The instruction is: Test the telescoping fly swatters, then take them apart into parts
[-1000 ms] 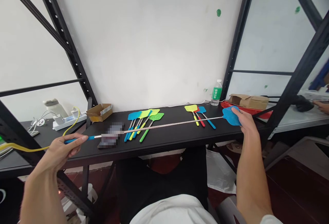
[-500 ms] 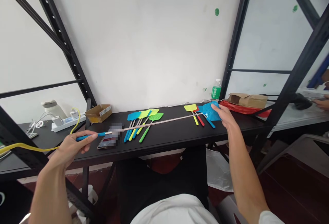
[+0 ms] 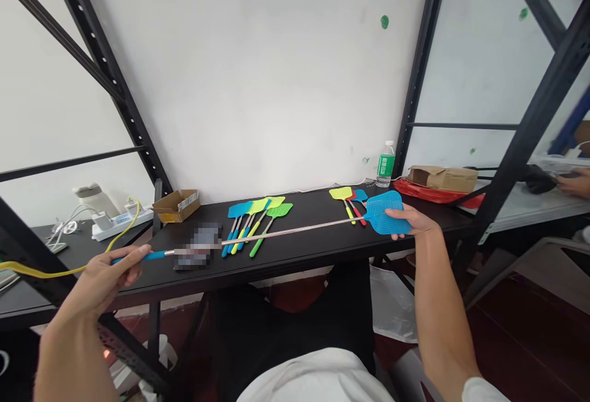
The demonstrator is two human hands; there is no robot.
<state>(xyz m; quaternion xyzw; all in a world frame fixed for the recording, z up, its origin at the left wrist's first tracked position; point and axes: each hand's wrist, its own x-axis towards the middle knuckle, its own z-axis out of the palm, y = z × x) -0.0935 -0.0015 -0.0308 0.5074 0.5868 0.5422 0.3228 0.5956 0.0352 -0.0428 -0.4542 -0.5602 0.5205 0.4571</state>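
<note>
A long fly swatter with a steel shaft (image 3: 295, 232) stretches across the black table. My left hand (image 3: 113, 273) grips its blue handle (image 3: 147, 257) at the left, and my right hand (image 3: 412, 224) holds its blue mesh head (image 3: 385, 214) at the right. The shaft passes just in front of several swatters with blue, yellow and green heads (image 3: 258, 214). The mesh head sits next to a smaller group with yellow, red and blue handles (image 3: 353, 205). A pixelated patch (image 3: 198, 245) hides something flat beneath the shaft.
A small cardboard box (image 3: 176, 205) stands at the table's back left. A water bottle (image 3: 385, 164), a red tray (image 3: 428, 192) and a brown cardboard packet (image 3: 442, 178) sit back right. Black shelf uprights (image 3: 421, 70) frame the table. A co-worker's hand (image 3: 574, 182) shows far right.
The blue mesh head and my right hand have moved left from a second ago, closer to the small swatter group. My left hand stays at the handle.
</note>
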